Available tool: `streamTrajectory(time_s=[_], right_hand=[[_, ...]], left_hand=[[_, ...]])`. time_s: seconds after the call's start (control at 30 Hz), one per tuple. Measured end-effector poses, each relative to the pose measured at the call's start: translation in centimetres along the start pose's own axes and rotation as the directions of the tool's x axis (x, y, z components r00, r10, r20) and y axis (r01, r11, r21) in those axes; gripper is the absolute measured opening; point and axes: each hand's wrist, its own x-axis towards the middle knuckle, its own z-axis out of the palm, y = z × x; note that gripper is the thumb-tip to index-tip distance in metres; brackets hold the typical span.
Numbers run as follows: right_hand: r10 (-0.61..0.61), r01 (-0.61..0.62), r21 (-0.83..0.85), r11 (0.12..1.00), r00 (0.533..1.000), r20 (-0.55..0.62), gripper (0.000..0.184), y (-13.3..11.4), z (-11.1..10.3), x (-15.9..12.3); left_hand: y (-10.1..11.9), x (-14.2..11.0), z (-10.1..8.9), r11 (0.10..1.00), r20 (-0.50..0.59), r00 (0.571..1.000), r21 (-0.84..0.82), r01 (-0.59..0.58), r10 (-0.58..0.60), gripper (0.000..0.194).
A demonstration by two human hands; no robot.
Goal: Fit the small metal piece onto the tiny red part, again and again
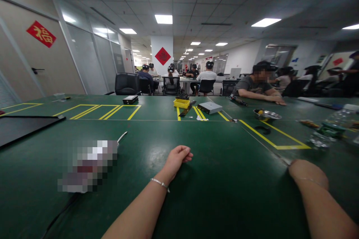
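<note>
So, both hands are over the green table [224, 198], which fills the lower half of the frame. Left hand [178, 157]: just below frame centre, fingers curled in together, thumb against them. Can't tell if anything is tucked inside, or if the hand touches the tabletop. Bracelet [160, 183] on that wrist. Right hand [307, 173]: lower right of frame, blurred, bent at the wrist, fingers hidden, so can't tell whether they're apart, together or on something.

Nearest loose item to the left hand: pixelated object [89, 168], lower left of frame, lying at a slant, well apart from the hand. White stub at its upper end, black cable [60, 211] at its lower end running to the bottom edge. Identity unreadable.

Nearest to the right hand: plastic bottle [332, 130] with green label, right side of frame, apart from the hand. Black curved piece [263, 130] and metal bowl [270, 115] sit up and left of that, by a yellow tape outline [293, 147].

Mid-frame, far half of table: yellow tray [181, 104] with dark items in it, grey box [209, 108] just right of it, black box [130, 99] farther left. Dark panel [25, 129] at left edge. Co-worker [254, 86] across the table, upper right, forearms on the tabletop.
</note>
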Motion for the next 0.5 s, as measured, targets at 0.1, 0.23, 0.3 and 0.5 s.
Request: streamTrajectory(time_s=[0.1, 0.23, 0.3, 0.5], right_hand=[[0.08, -0.064, -0.118, 0.991, 0.987, 0.138, 0.026, -1.3, -1.3, -1.1], [-0.022, 0.025, -0.029, 0.999, 0.993, 0.115, 0.029, -4.4, -2.5, -2.9], [-0.099, 0.095, 0.055, 0.994, 0.993, 0.071, 0.03, -6.7, -2.5, -3.9], [-0.475, 0.299, 0.631, 0.715, 0.871, 0.126, 0.027, -15.8, -0.9, -9.8]], left_hand=[[0.1, 0.0, 0.1, 1.0, 0.002, 1.0, -0.005, 0.013, -0.013, 0.023], [0.2, -0.1, 0.3, 1.0, -0.007, 1.0, -0.013, 0.02, -0.02, 0.02], [0.3, -0.1, 0.4, 1.0, -0.007, 1.0, -0.022, 0.014, -0.014, 0.02], [0.3, -0.1, 0.5, 0.999, -0.006, 1.0, 0.042, -0.015, 0.015, 0.025]])
